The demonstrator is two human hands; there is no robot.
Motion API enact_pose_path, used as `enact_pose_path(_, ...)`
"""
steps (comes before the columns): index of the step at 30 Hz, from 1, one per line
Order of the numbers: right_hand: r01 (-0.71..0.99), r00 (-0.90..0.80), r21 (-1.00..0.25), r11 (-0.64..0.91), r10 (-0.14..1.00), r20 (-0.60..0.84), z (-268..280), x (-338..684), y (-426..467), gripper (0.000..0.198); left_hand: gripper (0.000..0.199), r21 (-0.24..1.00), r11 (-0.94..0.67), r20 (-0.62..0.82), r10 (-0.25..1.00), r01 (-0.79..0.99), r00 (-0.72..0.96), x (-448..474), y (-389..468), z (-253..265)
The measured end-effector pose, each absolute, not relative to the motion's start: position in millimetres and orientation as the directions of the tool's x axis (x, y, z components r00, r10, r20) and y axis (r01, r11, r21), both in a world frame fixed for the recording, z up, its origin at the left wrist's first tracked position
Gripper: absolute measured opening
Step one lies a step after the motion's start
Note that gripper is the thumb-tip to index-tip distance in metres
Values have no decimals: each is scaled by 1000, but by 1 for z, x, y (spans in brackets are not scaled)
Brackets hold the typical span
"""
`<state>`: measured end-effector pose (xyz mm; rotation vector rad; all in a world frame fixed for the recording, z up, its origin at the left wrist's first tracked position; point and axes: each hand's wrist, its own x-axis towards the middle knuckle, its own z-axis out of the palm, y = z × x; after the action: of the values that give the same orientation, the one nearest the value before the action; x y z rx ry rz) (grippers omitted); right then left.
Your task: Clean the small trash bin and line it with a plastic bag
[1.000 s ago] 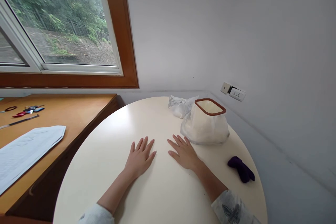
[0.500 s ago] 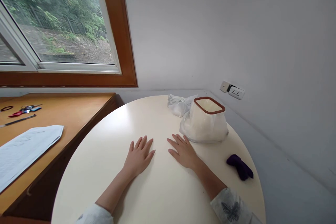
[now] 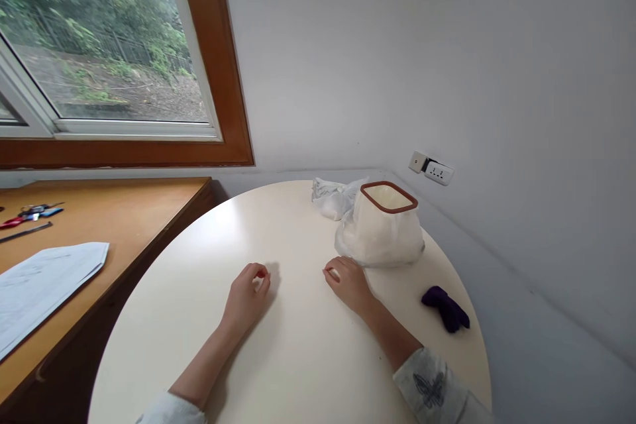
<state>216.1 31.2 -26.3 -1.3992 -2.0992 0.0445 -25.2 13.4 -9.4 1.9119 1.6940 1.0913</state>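
Observation:
My left hand (image 3: 247, 295) is curled just above the round cream table (image 3: 298, 358), its fingertips meeting the thumb in a ring with nothing inside. My right hand (image 3: 346, 281) rests on the tabletop with fingers bent toward the thumb, also holding nothing. Just beyond my right hand stands a small bin (image 3: 390, 232) with a brown rim, covered by a translucent white plastic bag. Its lower edge comes close to my knuckles. Behind it and to the left lies a crumpled white plastic bag (image 3: 334, 200). A dark purple bunched cloth (image 3: 446, 309) lies right of my right forearm.
On the left a wooden desk (image 3: 134, 212) bears sheets of paper (image 3: 50, 285), keys (image 3: 37, 212) and a dark pen-like stick (image 3: 24, 232). A window (image 3: 109, 46) is above it. The wall behind the table carries a power socket (image 3: 439, 173).
Both hands lay flat with fingers spread; now the fingers of each are curled in to the thumb. My left hand has shifted slightly left. The view has turned a little.

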Motion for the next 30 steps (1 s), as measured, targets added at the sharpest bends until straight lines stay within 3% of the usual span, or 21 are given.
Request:
enact_pose_path(5, 842, -221, -315, 437, 814, 538, -28, 216, 31, 16, 7, 700, -208, 331, 942, 683, -52, -23, 12, -5)
enact_pose_path(16, 844, -205, -242, 478, 706, 678, -12, 223, 28, 30, 11, 697, -225, 372, 925, 680, -76, -25, 12, -4)
enact_pose_path(20, 847, -158, -247, 472, 666, 729, -4, 230, 28, 21, 12, 693, -215, 368, 926, 689, -82, -26, 12, -6)
enact_pose_path(23, 871, -80, -248, 423, 621, 779, 1, 239, 28, 15, 13, 699, -222, 370, 926, 680, -77, -26, 11, -6)
enact_pose_path(30, 956, 65, -218, 197, 583, 810, 17, 267, 34, 33, 16, 722, -238, 368, 927, 649, -69, -26, 8, -5)
